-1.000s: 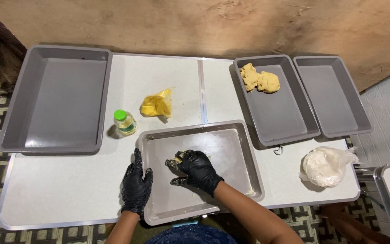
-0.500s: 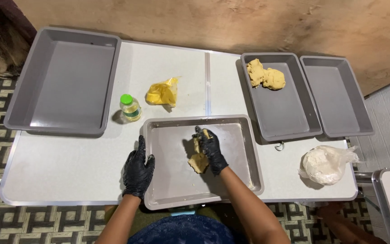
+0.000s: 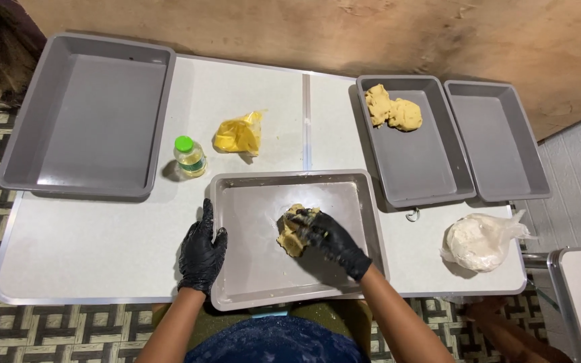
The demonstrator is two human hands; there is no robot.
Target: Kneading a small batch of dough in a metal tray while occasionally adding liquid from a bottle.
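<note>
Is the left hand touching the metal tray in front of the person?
Touching. The head view shows the left hand in a black glove resting on the left rim of the metal tray, fingers lapping over its edge.
</note>
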